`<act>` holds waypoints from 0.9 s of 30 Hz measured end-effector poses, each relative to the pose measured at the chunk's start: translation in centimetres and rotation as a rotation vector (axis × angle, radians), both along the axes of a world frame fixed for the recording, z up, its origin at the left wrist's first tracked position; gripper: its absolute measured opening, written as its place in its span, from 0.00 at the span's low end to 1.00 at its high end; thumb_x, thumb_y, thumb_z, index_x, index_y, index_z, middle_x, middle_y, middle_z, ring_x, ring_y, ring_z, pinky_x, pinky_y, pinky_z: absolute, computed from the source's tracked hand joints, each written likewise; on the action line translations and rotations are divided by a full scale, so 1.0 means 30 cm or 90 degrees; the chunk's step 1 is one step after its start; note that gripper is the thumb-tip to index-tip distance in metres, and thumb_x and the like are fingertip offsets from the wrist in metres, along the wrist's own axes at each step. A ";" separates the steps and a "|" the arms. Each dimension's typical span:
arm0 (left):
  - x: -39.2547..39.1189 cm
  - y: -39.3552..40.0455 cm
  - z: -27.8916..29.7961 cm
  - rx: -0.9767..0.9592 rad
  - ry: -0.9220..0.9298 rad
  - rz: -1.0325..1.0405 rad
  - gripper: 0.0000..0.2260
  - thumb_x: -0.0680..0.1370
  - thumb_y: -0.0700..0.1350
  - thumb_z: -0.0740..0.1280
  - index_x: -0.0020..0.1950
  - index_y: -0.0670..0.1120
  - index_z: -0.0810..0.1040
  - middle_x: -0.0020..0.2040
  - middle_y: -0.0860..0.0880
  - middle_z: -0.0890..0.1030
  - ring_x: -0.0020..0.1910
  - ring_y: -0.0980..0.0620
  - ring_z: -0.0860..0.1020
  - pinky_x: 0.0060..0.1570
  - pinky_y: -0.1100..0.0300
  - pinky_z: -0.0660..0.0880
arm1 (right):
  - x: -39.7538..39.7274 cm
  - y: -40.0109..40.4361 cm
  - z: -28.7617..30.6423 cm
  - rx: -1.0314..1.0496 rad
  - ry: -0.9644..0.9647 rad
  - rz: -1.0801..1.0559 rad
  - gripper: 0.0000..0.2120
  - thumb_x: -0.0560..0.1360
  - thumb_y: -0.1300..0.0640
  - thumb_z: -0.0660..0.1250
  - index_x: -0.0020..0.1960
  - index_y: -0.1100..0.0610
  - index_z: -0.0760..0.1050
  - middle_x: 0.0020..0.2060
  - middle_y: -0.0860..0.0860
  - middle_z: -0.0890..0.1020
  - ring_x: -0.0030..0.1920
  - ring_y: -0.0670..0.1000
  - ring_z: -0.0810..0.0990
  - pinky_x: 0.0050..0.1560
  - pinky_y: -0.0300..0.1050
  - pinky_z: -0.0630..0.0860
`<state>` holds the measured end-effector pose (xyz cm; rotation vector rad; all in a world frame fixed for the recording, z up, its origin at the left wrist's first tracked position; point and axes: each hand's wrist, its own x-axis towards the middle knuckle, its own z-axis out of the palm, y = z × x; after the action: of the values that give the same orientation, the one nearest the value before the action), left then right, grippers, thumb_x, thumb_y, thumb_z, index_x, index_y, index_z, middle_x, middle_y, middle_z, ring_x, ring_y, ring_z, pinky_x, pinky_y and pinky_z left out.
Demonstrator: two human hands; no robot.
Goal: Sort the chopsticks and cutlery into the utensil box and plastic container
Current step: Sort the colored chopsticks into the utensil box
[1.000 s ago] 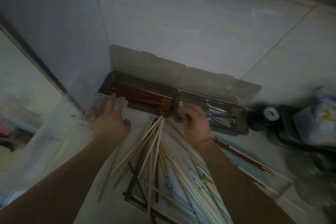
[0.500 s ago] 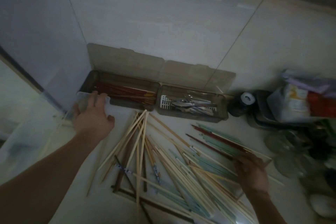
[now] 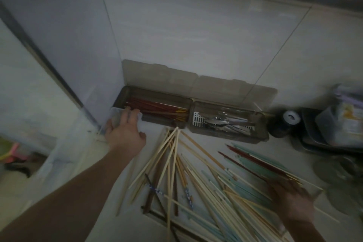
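A smoky utensil box (image 3: 163, 124) lies open against the wall. Its left part holds red chopsticks (image 3: 157, 106) and its right part holds metal cutlery (image 3: 222, 122). On the counter in front lies a loose pile of pale, teal and dark chopsticks (image 3: 196, 179). Two red chopsticks (image 3: 249, 165) lie at the pile's right side. My left hand (image 3: 125, 131) rests with its fingers over the rim of a clear plastic container (image 3: 64, 153) at the left. My right hand (image 3: 292, 202) lies over the near ends of the red and teal chopsticks; blur hides its grip.
A black round object with a white top (image 3: 288, 118) stands right of the box. Beside it sits a metal tray (image 3: 314, 143) holding packets. A glass dish (image 3: 343, 167) is at the right edge. Tiled wall runs behind.
My right hand has left the cutlery compartment and come down to the right side of the pile, onto the red and teal chopsticks. My left hand has stayed on the container rim.
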<state>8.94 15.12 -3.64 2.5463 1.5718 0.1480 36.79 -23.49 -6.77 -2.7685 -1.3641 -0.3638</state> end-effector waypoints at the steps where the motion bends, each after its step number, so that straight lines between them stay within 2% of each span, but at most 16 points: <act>1: 0.000 0.000 0.000 -0.001 -0.002 0.000 0.33 0.72 0.53 0.66 0.75 0.54 0.58 0.77 0.50 0.58 0.73 0.46 0.63 0.72 0.42 0.54 | 0.003 0.004 0.001 0.013 -0.004 0.007 0.19 0.72 0.49 0.56 0.41 0.56 0.84 0.39 0.56 0.83 0.41 0.61 0.82 0.39 0.53 0.75; 4: 0.005 -0.003 0.001 0.001 -0.009 0.006 0.33 0.73 0.53 0.66 0.75 0.55 0.57 0.77 0.50 0.57 0.74 0.47 0.61 0.73 0.42 0.52 | 0.014 0.055 0.006 0.060 0.045 -0.010 0.20 0.77 0.50 0.53 0.44 0.59 0.81 0.39 0.58 0.82 0.40 0.63 0.81 0.40 0.56 0.76; 7: 0.005 -0.005 -0.001 0.007 -0.019 0.010 0.33 0.72 0.53 0.66 0.75 0.54 0.57 0.78 0.50 0.57 0.74 0.48 0.61 0.73 0.43 0.52 | -0.016 0.203 0.052 0.116 0.174 -0.053 0.10 0.77 0.58 0.60 0.51 0.61 0.78 0.38 0.61 0.82 0.34 0.64 0.81 0.33 0.55 0.78; 9: 0.003 -0.003 -0.004 0.004 -0.027 0.006 0.33 0.72 0.52 0.66 0.75 0.54 0.58 0.77 0.50 0.58 0.74 0.48 0.61 0.73 0.42 0.53 | -0.055 0.339 0.096 0.144 0.198 0.026 0.06 0.76 0.61 0.64 0.51 0.61 0.78 0.35 0.60 0.83 0.29 0.62 0.80 0.28 0.50 0.75; 11: 0.001 0.000 -0.003 -0.001 -0.035 0.004 0.32 0.72 0.52 0.66 0.75 0.55 0.58 0.77 0.50 0.58 0.74 0.48 0.61 0.73 0.42 0.52 | -0.092 0.480 0.145 0.184 0.195 0.119 0.13 0.78 0.53 0.59 0.48 0.59 0.78 0.32 0.56 0.82 0.26 0.58 0.79 0.25 0.43 0.70; 13: -0.003 0.002 0.000 -0.008 -0.040 0.004 0.32 0.72 0.52 0.65 0.75 0.55 0.57 0.78 0.50 0.57 0.75 0.48 0.60 0.73 0.42 0.52 | -0.117 0.592 0.168 0.217 0.217 0.180 0.19 0.78 0.48 0.53 0.47 0.57 0.79 0.33 0.53 0.81 0.28 0.55 0.78 0.29 0.40 0.69; 16: -0.008 0.002 0.002 -0.007 -0.041 -0.002 0.32 0.73 0.53 0.65 0.75 0.56 0.56 0.78 0.50 0.57 0.75 0.48 0.59 0.74 0.42 0.51 | -0.145 0.652 0.148 0.214 0.251 0.211 0.18 0.78 0.47 0.54 0.47 0.55 0.79 0.37 0.52 0.81 0.35 0.54 0.78 0.35 0.43 0.72; 20: -0.004 -0.008 0.013 -0.005 -0.060 0.003 0.31 0.73 0.52 0.65 0.75 0.55 0.58 0.78 0.50 0.57 0.75 0.48 0.58 0.74 0.43 0.49 | -0.171 0.520 0.076 0.182 0.182 0.201 0.16 0.77 0.48 0.56 0.44 0.53 0.81 0.40 0.49 0.82 0.43 0.56 0.79 0.44 0.46 0.74; 25: -0.002 -0.007 0.010 -0.002 -0.056 0.002 0.32 0.72 0.52 0.66 0.75 0.53 0.60 0.78 0.48 0.58 0.71 0.44 0.68 0.74 0.42 0.50 | -0.177 0.375 -0.044 0.065 0.167 0.203 0.28 0.80 0.40 0.46 0.44 0.50 0.82 0.44 0.49 0.82 0.45 0.59 0.81 0.52 0.52 0.71; 27: -0.002 -0.006 0.007 0.000 -0.059 0.000 0.32 0.72 0.51 0.67 0.74 0.53 0.60 0.77 0.48 0.59 0.71 0.44 0.67 0.74 0.42 0.51 | -0.177 0.417 -0.028 0.069 0.175 0.215 0.28 0.80 0.41 0.46 0.45 0.52 0.82 0.44 0.51 0.82 0.45 0.60 0.80 0.51 0.52 0.72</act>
<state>8.88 14.93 -3.42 2.5010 1.5369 0.2609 31.46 -10.97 -7.61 -2.3351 -1.6374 -0.0390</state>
